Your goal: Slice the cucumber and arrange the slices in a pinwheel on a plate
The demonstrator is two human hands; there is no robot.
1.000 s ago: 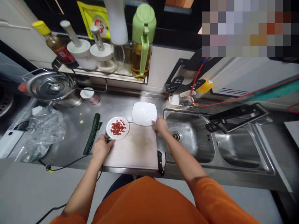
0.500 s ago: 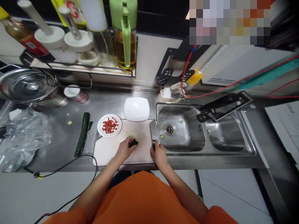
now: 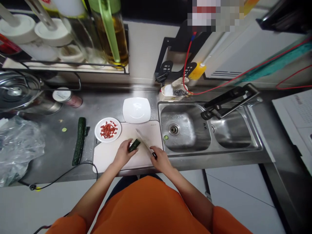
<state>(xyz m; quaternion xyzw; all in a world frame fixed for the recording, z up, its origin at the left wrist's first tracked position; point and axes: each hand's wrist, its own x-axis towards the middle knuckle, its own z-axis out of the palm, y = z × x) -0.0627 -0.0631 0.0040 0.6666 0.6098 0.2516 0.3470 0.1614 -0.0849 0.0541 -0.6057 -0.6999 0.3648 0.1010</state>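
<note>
My left hand point(image 3: 123, 152) is closed around a short dark green piece of cucumber point(image 3: 135, 145) over the white cutting board point(image 3: 107, 159). My right hand point(image 3: 160, 158) grips the black handle of a kitchen knife point(image 3: 144, 140). Its blade points away and to the left, beside the cucumber piece; whether they touch I cannot tell. A long cucumber point(image 3: 79, 141) lies on the steel counter left of the board. On the board's far left corner rests a white plate point(image 3: 97, 132) holding small red pieces. A white square dish point(image 3: 136, 110) stands at the board's far edge.
Right of the board is a double steel sink point(image 3: 190, 130) with a black faucet point(image 3: 221, 102) over it. A plastic bag point(image 3: 21, 149), a lidded pot point(image 3: 46, 105) and a jar point(image 3: 69, 98) stand left. Bottles sit on a rack point(image 3: 97, 69). A black cable point(image 3: 60, 175) crosses the counter edge.
The knife has swung from the board's right edge, leftward to beside the cucumber piece. More of that piece now shows in my left hand. The whole view has shifted somewhat.
</note>
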